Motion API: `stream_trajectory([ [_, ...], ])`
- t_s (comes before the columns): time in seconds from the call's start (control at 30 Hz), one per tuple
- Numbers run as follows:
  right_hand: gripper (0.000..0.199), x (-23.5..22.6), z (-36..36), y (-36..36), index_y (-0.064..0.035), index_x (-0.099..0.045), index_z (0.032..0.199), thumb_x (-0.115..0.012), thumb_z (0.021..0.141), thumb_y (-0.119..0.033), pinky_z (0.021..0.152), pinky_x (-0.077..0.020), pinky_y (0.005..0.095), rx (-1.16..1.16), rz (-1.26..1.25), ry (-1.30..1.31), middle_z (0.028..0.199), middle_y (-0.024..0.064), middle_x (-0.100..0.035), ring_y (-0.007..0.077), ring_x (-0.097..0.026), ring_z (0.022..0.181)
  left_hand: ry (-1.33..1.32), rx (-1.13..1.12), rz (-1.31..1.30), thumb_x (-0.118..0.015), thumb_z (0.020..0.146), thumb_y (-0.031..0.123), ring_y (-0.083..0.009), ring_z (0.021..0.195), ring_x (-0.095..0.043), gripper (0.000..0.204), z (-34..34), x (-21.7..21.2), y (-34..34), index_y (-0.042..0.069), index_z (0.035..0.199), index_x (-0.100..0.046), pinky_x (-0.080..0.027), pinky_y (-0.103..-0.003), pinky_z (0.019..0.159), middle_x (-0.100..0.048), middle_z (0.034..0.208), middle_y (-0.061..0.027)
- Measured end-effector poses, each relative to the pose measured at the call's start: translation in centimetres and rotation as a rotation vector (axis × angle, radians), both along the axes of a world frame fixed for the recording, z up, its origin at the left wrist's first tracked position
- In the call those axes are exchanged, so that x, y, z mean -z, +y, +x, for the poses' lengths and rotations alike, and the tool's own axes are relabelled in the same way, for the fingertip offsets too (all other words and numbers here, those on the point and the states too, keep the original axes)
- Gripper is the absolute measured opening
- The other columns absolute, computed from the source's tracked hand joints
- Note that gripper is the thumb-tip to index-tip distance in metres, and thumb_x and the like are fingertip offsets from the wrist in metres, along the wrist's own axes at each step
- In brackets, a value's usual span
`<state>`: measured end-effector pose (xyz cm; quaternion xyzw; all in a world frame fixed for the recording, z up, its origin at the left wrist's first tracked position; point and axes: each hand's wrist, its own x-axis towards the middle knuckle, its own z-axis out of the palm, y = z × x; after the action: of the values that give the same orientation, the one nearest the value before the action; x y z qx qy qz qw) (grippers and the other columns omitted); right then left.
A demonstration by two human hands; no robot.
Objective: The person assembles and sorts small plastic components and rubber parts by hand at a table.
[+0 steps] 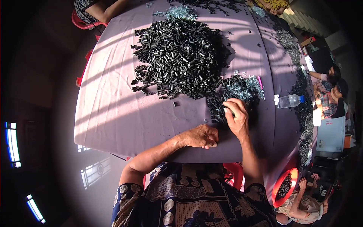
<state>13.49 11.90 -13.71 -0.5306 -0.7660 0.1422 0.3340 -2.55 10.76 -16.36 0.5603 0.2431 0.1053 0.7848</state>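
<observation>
Near the table's front edge, my left hand [201, 137] is closed with its fingers curled down. A small dark bit shows by its fingertips, too small to name. To its right, my right hand [238, 117] is raised with thumb and fingers drawn together. Whatever it pinches, if anything, cannot be made out. Just beyond it lies a smaller heap of black tubular parts [215, 108] with a patch of small pale-blue translucent pieces [242, 89] on its right side. A large pile of black tubular plastic parts [181, 56] spreads over the middle of the table.
A pink pen-like stick [261, 82] lies beside the pale pieces. Further right, a clear bottle with a blue cap [289, 101] lies on its side. A red basin [284, 187] holds black parts at lower right. Other people sit around the cloth-covered table [109, 121].
</observation>
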Motion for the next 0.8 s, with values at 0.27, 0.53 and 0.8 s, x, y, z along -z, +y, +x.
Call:
stream_trajectory([
  [0.27,0.025,1.0,-0.9,0.3,-0.0036,-0.051,0.083,-0.052,0.059,0.001,0.077,-0.0343,0.0328,-0.271,0.089,-0.286,0.097,0.0076,-0.047,0.0245,-0.042,0.090,-0.039,0.080,0.113,-0.053,0.068,0.012,-0.0091,0.052,-0.049,0.010,0.8,-0.6,0.3,0.002,0.069,-0.050,-0.039,-0.022,0.046,-0.051,0.056,-0.0022],
  [0.53,0.011,-1.2,2.2,-0.9,-0.0047,-0.053,0.070,-0.054,0.059,-0.002,0.071,-0.0339,0.0317,-0.188,0.076,-0.196,0.079,0.0040,-0.052,0.0215,-0.045,0.082,-0.020,0.088,0.056,-0.054,0.067,0.012,-0.0086,0.051,-0.049,0.011,1.1,-0.6,0.3,0.002,0.069,-0.050,-0.039,-0.021,0.046,-0.051,0.057,-0.0024],
  [0.8,0.001,-1.3,2.2,4.1,-0.0025,-0.048,0.067,-0.048,0.066,-0.003,0.050,-0.0374,0.0322,0.072,-0.093,0.022,0.063,0.0089,-0.047,0.0237,-0.046,0.057,0.006,0.079,0.027,-0.054,0.068,0.012,-0.0092,0.052,-0.050,0.011,1.5,-1.6,0.1,0.001,0.069,-0.050,-0.041,-0.022,0.047,-0.052,0.058,-0.0027],
])
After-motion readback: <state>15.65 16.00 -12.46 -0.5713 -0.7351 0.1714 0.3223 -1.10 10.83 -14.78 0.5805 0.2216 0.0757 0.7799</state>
